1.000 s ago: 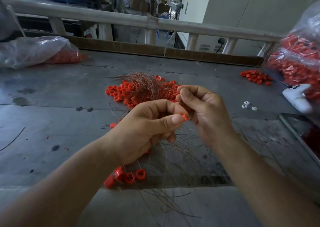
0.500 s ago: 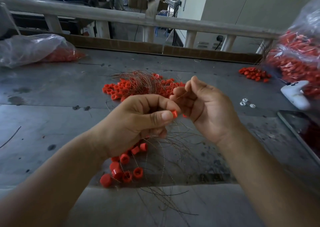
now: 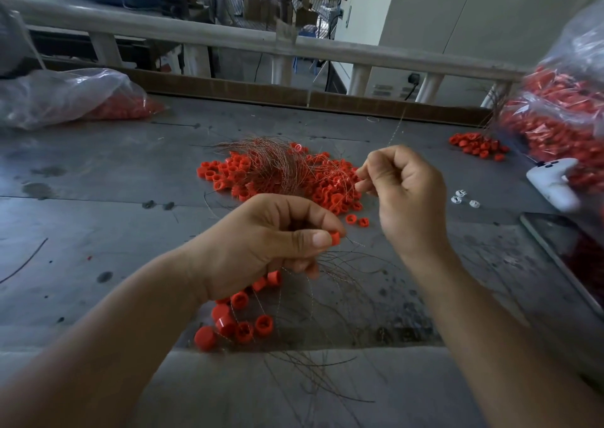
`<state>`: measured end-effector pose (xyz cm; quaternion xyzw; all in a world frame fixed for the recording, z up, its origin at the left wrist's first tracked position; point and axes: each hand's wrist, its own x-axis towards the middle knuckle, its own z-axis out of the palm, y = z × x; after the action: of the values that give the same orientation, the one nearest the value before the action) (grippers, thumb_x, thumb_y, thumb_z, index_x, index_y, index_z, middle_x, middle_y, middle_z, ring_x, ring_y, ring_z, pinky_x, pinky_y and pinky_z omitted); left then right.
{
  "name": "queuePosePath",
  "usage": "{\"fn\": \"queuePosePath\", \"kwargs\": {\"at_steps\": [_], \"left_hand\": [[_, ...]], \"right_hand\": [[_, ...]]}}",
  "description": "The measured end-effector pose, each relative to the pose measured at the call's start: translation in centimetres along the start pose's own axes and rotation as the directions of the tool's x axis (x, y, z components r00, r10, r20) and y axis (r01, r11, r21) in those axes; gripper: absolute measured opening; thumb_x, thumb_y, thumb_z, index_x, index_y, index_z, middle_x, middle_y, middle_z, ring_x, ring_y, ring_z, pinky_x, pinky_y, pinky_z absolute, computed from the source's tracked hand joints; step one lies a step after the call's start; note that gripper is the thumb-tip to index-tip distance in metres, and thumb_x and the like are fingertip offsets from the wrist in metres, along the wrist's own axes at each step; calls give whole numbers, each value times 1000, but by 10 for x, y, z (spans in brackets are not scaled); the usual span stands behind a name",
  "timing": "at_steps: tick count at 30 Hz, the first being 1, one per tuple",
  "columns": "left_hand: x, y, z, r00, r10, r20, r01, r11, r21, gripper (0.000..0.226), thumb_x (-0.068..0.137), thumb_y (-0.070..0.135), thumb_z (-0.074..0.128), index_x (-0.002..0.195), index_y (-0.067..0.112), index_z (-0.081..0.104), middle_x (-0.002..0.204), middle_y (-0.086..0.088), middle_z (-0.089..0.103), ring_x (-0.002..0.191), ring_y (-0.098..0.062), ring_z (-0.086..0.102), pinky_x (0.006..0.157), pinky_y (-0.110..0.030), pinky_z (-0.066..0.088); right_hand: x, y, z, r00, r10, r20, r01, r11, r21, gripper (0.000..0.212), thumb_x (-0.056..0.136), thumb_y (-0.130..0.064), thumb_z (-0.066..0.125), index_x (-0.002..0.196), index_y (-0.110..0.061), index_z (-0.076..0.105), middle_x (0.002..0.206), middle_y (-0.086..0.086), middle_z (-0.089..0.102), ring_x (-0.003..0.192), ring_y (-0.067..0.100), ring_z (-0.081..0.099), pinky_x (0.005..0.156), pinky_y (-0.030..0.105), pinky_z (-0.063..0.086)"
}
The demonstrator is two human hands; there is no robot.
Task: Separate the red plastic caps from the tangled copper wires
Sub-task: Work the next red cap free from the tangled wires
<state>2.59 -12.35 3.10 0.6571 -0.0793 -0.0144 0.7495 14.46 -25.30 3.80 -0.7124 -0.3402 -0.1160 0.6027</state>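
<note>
Red cap (image 3: 334, 238) pinched in L hand (image 3: 261, 244); R hand (image 3: 402, 192) grips wire (image 3: 396, 130), now pulled far-right, hands apart.

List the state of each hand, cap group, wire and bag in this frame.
left hand, pinching one red cap.
right hand, raised, pinching a thin wire.
centre pile, caps tangled with copper wires.
near caps, lying on the table.
left bag, lying flat, partly filled.
right bag, bulging with caps.
</note>
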Motion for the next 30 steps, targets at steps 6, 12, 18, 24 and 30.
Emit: {"fn": "queuePosePath", "kwargs": {"at_steps": [6, 12, 18, 24, 30], "left_hand": [[1, -1, 0, 999, -24, -39, 25, 999, 24, 13, 69, 21, 66, 81, 20, 73, 62, 8, 60, 51, -1, 53, 60, -18, 50], [1, -1, 0, 982, 37, -183, -30, 999, 38, 4, 73, 21, 69, 76, 23, 71, 81, -1, 67, 74, -13, 67, 66, -22, 53], [4, 1, -6, 870, 127, -477, -144, 990, -1, 24, 61, 4, 62, 83, 9, 68, 81, -5, 73, 74, -15, 70, 63, -20, 54], [4, 1, -3, 855, 174, -488, -164, 984, 63, 28, 55, 4, 65, 73, 22, 76, 82, -2, 74, 77, -15, 71, 65, -17, 53], [3, 2, -5, 864, 195, -464, -179, 981, 80, 25, 51, 10, 71, 73, 22, 74, 76, 0, 71, 71, -12, 68, 65, -18, 53]], "right_hand": [[4, -9, -4, 906, 352, 235, -419, 671, 611, 11, 79, -20, 57, 75, -11, 62, 67, 0, 69, 65, 14, 67, 59, 23, 54], [14, -12, -17, 931, 312, 191, -345, 575, 742, 13, 76, -19, 54, 79, -13, 65, 60, -3, 65, 60, 11, 64, 59, 24, 54], [21, -11, -32, 983, 175, 54, -175, 809, 561, 18, 73, -20, 58, 89, -16, 64, 62, -10, 61, 57, 1, 53, 52, 14, 43], [13, -13, -27, 987, -47, 153, 8, 969, 247, 21, 81, -1, 58, 78, -22, 61, 63, -15, 62, 58, -1, 51, 53, 10, 39], [-1, -16, -10, 941, -109, 319, 82, 992, 95, 18, 81, -10, 63, 77, -27, 62, 68, -16, 61, 65, 1, 55, 62, 12, 44]]}}
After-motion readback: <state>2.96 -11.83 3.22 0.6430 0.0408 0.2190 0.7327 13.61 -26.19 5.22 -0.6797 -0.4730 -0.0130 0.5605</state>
